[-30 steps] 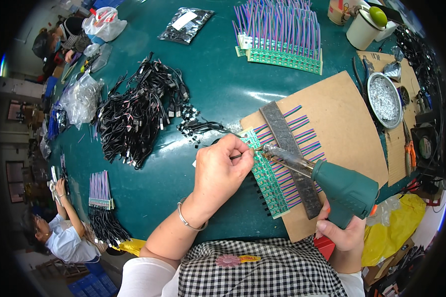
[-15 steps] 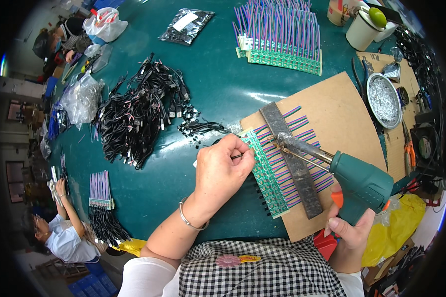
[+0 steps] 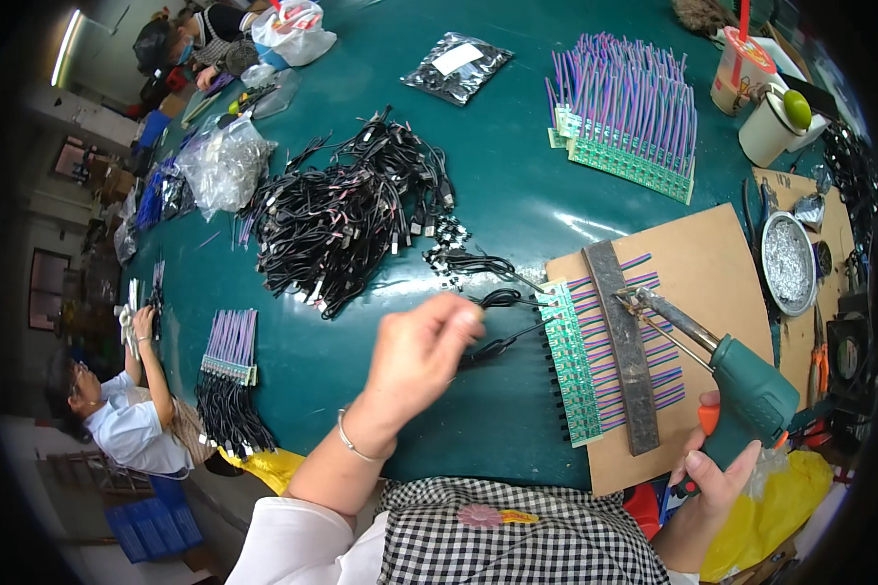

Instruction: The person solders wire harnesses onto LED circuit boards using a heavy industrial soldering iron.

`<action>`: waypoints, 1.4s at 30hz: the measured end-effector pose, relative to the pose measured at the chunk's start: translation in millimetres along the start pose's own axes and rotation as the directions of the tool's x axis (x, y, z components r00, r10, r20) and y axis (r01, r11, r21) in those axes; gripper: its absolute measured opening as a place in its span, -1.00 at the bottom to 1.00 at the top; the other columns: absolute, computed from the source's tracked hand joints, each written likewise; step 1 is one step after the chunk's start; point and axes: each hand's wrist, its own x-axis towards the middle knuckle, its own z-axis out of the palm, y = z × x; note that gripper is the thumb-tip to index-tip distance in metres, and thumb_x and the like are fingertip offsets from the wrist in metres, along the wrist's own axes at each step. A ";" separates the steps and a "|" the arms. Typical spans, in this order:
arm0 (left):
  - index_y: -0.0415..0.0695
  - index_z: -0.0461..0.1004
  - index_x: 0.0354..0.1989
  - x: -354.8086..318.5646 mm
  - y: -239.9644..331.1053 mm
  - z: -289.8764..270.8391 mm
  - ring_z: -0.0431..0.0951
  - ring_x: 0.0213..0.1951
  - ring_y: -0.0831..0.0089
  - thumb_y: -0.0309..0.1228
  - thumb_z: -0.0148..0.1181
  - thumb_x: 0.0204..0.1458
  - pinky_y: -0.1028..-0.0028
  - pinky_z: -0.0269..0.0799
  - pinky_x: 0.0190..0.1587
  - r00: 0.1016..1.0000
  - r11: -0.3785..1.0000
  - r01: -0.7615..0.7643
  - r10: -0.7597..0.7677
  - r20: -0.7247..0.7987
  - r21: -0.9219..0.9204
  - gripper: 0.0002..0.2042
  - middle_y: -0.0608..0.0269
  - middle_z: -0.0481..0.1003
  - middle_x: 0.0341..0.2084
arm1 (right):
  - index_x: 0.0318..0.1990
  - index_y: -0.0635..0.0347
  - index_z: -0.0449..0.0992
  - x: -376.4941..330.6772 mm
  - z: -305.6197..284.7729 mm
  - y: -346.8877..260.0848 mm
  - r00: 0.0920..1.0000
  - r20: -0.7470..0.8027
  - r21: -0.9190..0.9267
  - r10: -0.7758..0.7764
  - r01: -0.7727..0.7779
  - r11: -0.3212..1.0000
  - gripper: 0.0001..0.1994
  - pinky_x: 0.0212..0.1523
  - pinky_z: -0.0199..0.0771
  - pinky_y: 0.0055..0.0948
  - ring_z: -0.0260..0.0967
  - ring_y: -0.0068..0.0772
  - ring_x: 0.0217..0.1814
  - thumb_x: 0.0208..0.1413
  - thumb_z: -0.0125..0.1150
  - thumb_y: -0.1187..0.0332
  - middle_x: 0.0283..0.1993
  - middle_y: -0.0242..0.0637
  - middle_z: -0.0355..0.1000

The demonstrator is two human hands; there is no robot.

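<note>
Loosely, my left hand point(image 3: 424, 351) is curled, thumb and fingertips close together, left of the green circuit panel point(image 3: 573, 366); I cannot tell whether it pinches anything. My right hand point(image 3: 714, 473) holds the green soldering gun point(image 3: 756, 400) by its handle, the tip over the dark bar point(image 3: 636, 390) that lies across the striped wires point(image 3: 665, 375). The panel sits along the left edge of the brown board point(image 3: 712, 283), and black cables point(image 3: 502, 298) reach its upper end, near a heap of black cords point(image 3: 351, 214)
</note>
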 end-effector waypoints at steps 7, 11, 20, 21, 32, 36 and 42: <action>-0.15 0.50 -0.35 22.7 -59.8 -35.7 0.47 -0.47 0.24 -0.43 0.18 -0.10 0.30 0.37 -0.41 0.869 0.712 0.152 0.234 -0.436 0.685 -0.87 0.19 0.40 -0.47 | 0.05 0.55 0.03 2.4 6.3 -2.4 0.998 0.066 0.019 0.001 -0.003 1.000 -0.31 -0.79 0.38 -0.61 0.28 -0.51 -0.62 -0.25 0.27 0.50 -0.01 0.07 0.16; -0.17 0.49 -0.47 20.4 -61.7 -36.3 0.45 -0.49 0.26 -0.49 0.22 -0.16 0.35 0.35 -0.43 0.861 0.757 0.105 0.256 -0.440 0.645 -0.93 0.22 0.40 -0.55 | 0.05 0.56 0.04 0.6 7.4 -3.8 0.998 0.062 0.006 0.001 -0.001 1.000 -0.32 -0.79 0.38 -0.61 0.29 -0.51 -0.62 -0.25 0.27 0.50 -0.01 0.07 0.16; -0.35 0.45 -0.49 -13.1 -20.7 -38.9 0.45 -0.46 0.58 -0.65 0.15 -0.09 0.62 0.33 -0.37 0.893 0.969 -0.163 0.225 -0.390 0.187 -0.98 0.26 0.49 -0.53 | 0.05 0.55 0.07 2.5 12.6 -9.0 0.998 0.048 0.019 -0.037 0.036 0.999 -0.32 -0.80 0.34 -0.61 0.29 -0.46 -0.62 -0.28 0.26 0.51 -0.01 0.06 0.17; -0.37 0.45 -0.48 -18.4 -11.3 -34.2 0.44 -0.48 0.61 -0.64 0.14 -0.07 0.64 0.33 -0.40 0.919 0.979 -0.195 0.206 -0.335 0.067 -0.97 0.27 0.48 -0.55 | 0.05 0.53 0.09 2.6 18.2 -10.6 0.998 0.052 0.043 -0.037 0.035 0.998 -0.33 -0.79 0.34 -0.61 0.30 -0.45 -0.62 -0.28 0.25 0.52 -0.01 0.05 0.18; -0.26 0.52 -0.51 -26.2 58.5 12.3 0.29 -0.66 0.67 -0.60 0.21 -0.14 0.62 0.21 -0.61 0.980 0.969 -0.014 0.062 0.187 -0.247 -0.99 0.34 0.42 -0.67 | 0.05 0.46 0.19 11.6 41.4 -2.9 0.907 0.415 -0.021 -0.073 0.090 0.996 -0.39 -0.61 0.40 -0.53 0.37 -0.42 -0.52 -0.28 0.26 0.65 -0.05 -0.02 0.34; -0.29 0.51 -0.53 0.4 32.4 27.9 0.30 -0.64 0.69 -0.56 0.23 -0.15 0.64 0.21 -0.61 0.966 0.978 -0.174 0.191 0.173 -0.112 -0.95 0.33 0.40 -0.67 | -0.02 0.44 0.25 4.1 31.7 -8.9 0.968 0.250 0.076 0.005 -0.025 0.997 -0.49 -0.52 0.40 -0.56 0.36 -0.52 -0.48 -0.23 0.21 0.70 -0.34 -0.17 0.43; -0.26 0.50 -0.56 28.3 40.1 38.1 0.28 -0.69 0.64 -0.49 0.24 -0.20 0.58 0.22 -0.62 0.962 0.962 -0.231 0.203 0.184 0.144 -0.91 0.29 0.38 -0.73 | 0.07 0.47 0.11 -4.4 10.3 -3.7 0.994 0.107 0.074 0.024 -0.032 0.997 -0.34 -0.71 0.43 -0.54 0.35 -0.38 -0.59 -0.30 0.25 0.61 -0.02 0.11 0.24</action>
